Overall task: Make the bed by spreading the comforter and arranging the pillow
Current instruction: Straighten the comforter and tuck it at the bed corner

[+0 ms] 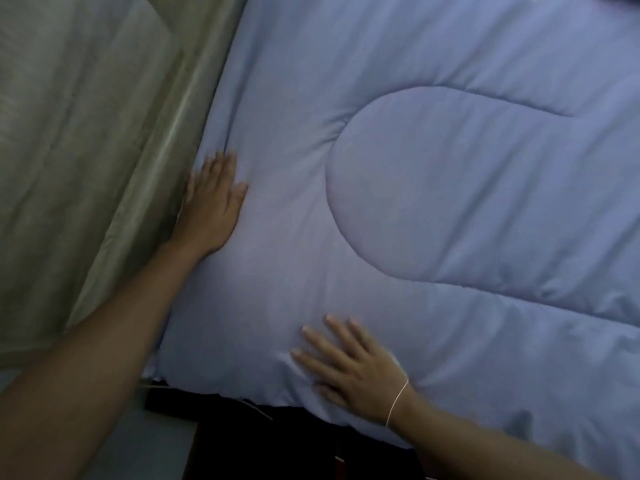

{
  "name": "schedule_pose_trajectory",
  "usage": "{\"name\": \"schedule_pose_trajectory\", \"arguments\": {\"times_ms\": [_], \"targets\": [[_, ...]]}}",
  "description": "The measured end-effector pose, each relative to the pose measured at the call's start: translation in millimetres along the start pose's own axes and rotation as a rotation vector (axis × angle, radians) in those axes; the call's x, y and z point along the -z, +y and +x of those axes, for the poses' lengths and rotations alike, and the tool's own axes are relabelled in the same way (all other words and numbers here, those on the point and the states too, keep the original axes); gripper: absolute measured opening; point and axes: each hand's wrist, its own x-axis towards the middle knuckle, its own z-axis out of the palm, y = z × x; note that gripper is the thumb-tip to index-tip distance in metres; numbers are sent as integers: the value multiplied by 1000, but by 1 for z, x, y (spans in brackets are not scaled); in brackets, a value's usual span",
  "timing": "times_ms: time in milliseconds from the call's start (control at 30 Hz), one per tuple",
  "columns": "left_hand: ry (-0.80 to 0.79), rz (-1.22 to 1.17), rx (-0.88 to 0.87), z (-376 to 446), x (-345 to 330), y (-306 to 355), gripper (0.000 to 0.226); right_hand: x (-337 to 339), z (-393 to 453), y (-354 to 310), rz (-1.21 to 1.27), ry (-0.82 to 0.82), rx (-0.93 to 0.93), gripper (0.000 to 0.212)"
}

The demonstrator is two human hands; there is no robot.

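I note pale blue quilted padded comforter (433, 209) spread over bed, corner near-left. Left hand (211, 206) flat, fingers straight, pressing left edge; right hand (349, 365) splayed flat nearer corner. Comforter runs far-right. Pillow unseen.

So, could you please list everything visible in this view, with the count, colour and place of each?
comforter: one, light blue, quilted, spread across the centre and right.
curtain: one, pale greenish, along the left beside the comforter's edge.
dark edge under the comforter: one, black, bottom centre; too dark to identify.
string bracelet: one, pale, on the right wrist.
left hand: one, flat on the comforter's left edge.
right hand: one, fingers spread, flat on the comforter near its lower edge.
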Motion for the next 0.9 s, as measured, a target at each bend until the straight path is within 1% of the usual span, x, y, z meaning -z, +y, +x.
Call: {"name": "schedule_pose_trajectory", "arguments": {"times_ms": [67, 133, 167, 200, 233, 300, 333, 400, 433, 500, 567, 600, 667, 700, 733, 800, 833, 900], "targets": [[21, -25, 28, -13, -6, 0, 62, -13, -13, -11, -84, -33, 55, 62], [55, -52, 65, -28, -13, 2, 63, -29, -22, -15, -157, -23, 95, 64], [82, -69, 84, -37, -16, 1, 64, -34, -25, -17, -170, -54, 132, 63], [109, -84, 97, -46, -18, 2, 64, -42, -31, -20, -173, -126, 167, 62], [118, -100, 109, -56, -20, 3, 65, -48, -38, -23, -172, -232, 191, 62], [92, -112, 111, -77, -22, 6, 71, -54, -53, -24, -141, -460, 198, 59], [64, -98, 107, -88, -22, 7, 75, -55, -60, -24, -116, -515, 188, 57], [-6, -54, 89, -111, -17, 11, 86, -48, -69, -30, -87, -482, 179, 52], [-44, -44, 93, -122, -14, 11, 91, -38, -70, -34, -66, -413, 162, 49], [-156, -15, 117, -141, -8, 8, 99, -10, -63, -40, 59, -232, 119, 45], [-243, 39, 113, -155, 0, 8, 105, 37, -46, -26, 103, -127, 56, 47], [-283, 64, 127, -158, 8, 11, 109, 60, -38, -12, 102, -98, -5, 51], [-370, 106, 169, -157, 27, 26, 118, 97, -25, 22, 71, -57, -166, 58], [-383, 122, 174, -154, 40, 39, 121, 117, -22, 39, 68, -57, -266, 59], [-376, 126, 172, -148, 52, 53, 119, 136, -22, 56, 80, -76, -366, 57], [-341, 139, 143, -132, 76, 86, 103, 167, -29, 84, 96, -138, -544, 56], [-312, 140, 111, -122, 83, 101, 94, 175, -35, 95, 99, -166, -617, 57], [-245, 134, 41, -101, 105, 134, 86, 193, -48, 115, 100, -200, -729, 57]]}}
